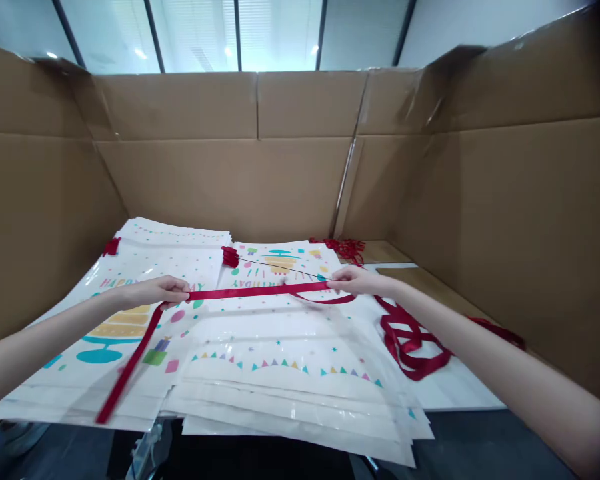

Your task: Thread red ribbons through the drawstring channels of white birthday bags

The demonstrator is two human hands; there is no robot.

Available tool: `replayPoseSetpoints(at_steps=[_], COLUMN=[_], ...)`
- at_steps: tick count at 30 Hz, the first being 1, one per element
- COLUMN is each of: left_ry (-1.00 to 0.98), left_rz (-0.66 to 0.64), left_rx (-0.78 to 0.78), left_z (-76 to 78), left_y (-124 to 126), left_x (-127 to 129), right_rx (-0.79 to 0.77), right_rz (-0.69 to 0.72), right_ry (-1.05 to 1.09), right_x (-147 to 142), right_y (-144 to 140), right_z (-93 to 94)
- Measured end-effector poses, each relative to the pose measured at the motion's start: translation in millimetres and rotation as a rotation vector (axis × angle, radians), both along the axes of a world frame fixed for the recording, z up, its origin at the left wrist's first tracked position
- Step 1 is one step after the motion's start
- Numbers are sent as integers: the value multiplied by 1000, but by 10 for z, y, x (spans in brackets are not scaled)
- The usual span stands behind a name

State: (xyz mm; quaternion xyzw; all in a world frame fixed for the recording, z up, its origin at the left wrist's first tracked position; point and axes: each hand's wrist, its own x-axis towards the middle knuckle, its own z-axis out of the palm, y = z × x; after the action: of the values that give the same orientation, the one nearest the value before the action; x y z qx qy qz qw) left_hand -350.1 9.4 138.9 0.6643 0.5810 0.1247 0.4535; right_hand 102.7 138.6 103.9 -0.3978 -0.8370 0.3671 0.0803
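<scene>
A red satin ribbon (257, 291) is stretched taut between both hands above the bags. My left hand (153, 291) pinches it at the left, and the free end trails down toward the near left. My right hand (353, 280) pinches it at the right, with the rest of the ribbon looping away in a pile (411, 340). Underneath lie two stacks of flat white birthday gift bags: one at the left (107, 333) printed with a cake, one in the middle (285, 373) with coloured bunting. A small red bow (230, 256) sits near the top of the middle stack.
Tall cardboard walls (230, 173) enclose the table at the back and on both sides. Another red bow (111, 247) lies at the far left of the bags. More red ribbon (347, 248) is heaped in the back corner. A thin dark thread (280, 267) crosses the middle bag.
</scene>
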Motion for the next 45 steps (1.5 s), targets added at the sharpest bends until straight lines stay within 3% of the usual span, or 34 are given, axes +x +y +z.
replayPoseSetpoints(at_steps=[3,5,7,9,12,17,20,23,26,30,34,37,41,45], left_ry=[28,46,41,2,-85,-164,-207,-205,-72,306,397,432,472,516], left_rz=[-57,-103,-143,-187,-283,-393,-388,-371,-318,-268,-302,-389,-473,-442], left_rx=[-45,-67,-51,-10,17,18,43,35,115,517,682,751,794,820], left_z=[-151,-245,-335,-419,-505,-455,-383,-379,-489,-767,-1029,-1154,-1250,-1295], left_y=[261,435,577,671,721,699,677,682,824,1353,2008,2346,2558,2551], left_x=[59,182,384,661,1158,1822,1918,1793,1589,1468,1621,1795,1933,1994], right_rx=[107,242,474,667,786,555,457,453,456,364,290,264,231,212], right_rz=[-169,-308,-521,-665,-588,12,322,408,364,289,168,6,-189,-313], right_ry=[-118,-313,-619,-824,-712,-16,150,213,286,370,384,366,318,318], right_x=[875,1392,1754,1882,1571,266,-365,-625,-582,-296,51,314,613,696], right_y=[37,-5,-84,-172,-268,-380,-422,-408,-447,-761,-1183,-1411,-1582,-1630], right_z=[17,-13,-76,-153,-233,-193,-195,-288,-382,-360,-267,-243,-271,-329])
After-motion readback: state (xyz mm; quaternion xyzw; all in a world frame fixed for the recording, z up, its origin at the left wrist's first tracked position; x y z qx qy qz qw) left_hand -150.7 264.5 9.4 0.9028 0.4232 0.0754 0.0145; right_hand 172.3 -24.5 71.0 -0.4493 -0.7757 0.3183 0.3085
